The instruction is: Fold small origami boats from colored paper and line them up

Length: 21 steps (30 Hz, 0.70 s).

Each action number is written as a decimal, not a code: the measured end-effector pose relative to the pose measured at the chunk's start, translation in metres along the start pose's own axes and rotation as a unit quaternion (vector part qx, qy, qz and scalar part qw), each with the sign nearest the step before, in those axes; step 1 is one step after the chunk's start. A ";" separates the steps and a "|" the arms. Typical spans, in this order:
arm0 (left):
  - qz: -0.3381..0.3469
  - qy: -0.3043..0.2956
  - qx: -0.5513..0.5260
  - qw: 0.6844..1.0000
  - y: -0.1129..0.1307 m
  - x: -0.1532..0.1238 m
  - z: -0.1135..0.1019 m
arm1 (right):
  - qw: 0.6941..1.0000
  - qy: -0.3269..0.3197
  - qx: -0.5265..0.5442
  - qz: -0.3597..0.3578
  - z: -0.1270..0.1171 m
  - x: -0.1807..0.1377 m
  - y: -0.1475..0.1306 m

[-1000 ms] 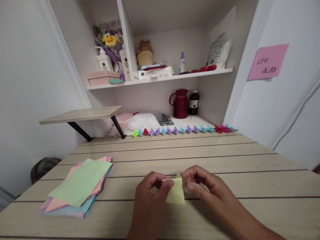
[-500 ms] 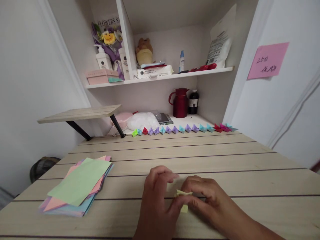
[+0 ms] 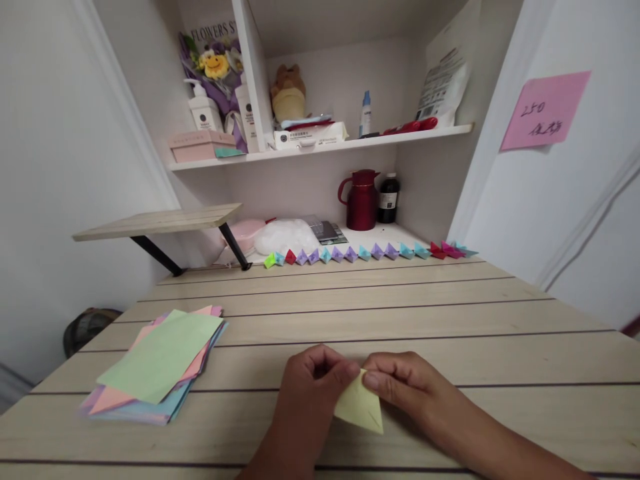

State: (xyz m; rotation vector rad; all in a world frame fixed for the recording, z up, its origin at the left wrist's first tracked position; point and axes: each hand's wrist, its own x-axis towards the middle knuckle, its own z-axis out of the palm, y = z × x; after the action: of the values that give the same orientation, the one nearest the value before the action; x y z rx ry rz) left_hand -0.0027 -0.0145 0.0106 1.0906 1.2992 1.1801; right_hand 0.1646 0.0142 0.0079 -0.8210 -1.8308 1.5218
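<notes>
While my left hand point(image 3: 310, 393) pinches one side of the pale yellow folded paper piece point(image 3: 359, 408), my right hand point(image 3: 405, 387) pinches the other, fingers closed on it just above the light wooden slatted table point(image 3: 400, 313), with the stack of pastel paper sheets point(image 3: 155, 363) well apart.

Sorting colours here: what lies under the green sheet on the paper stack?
At the edges, pink sheets and blue sheets show under the green sheet; how many, and their middles, are covered.

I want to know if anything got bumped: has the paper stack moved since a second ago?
No. The stack still lies across the same table seam, with its far corner just short of the next seam.
</notes>
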 end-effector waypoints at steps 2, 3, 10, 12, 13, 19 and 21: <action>-0.009 -0.005 0.002 1.000 -0.004 0.003 0.000 | 0.999 -0.008 0.034 0.018 -0.001 0.001 0.005; -0.011 -0.008 0.010 1.000 -0.005 0.004 0.000 | 0.999 -0.011 0.030 0.021 -0.002 0.002 0.007; 0.020 -0.043 0.099 0.994 -0.009 0.013 -0.002 | 0.972 0.031 -0.231 -0.026 -0.004 0.006 0.008; 0.029 -0.081 0.102 0.991 -0.010 0.015 -0.003 | 0.967 0.049 -0.248 -0.036 -0.004 0.005 0.006; 0.036 -0.092 0.103 0.990 -0.011 0.016 -0.004 | 0.970 0.053 -0.234 -0.038 -0.004 0.004 0.005; 0.070 -0.072 0.165 0.981 -0.020 0.004 -0.003 | 0.978 0.096 -0.181 -0.043 -0.016 -0.001 -0.001; 0.082 -0.061 0.194 0.976 -0.023 -0.006 0.001 | 0.971 0.104 -0.209 -0.048 -0.014 -0.006 -0.009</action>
State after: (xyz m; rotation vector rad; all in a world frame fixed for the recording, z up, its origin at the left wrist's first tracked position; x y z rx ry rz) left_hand -0.0009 -0.0231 -0.0120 1.5535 1.3988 0.9799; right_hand 0.1780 0.0168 0.0188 -1.0243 -2.0249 0.9577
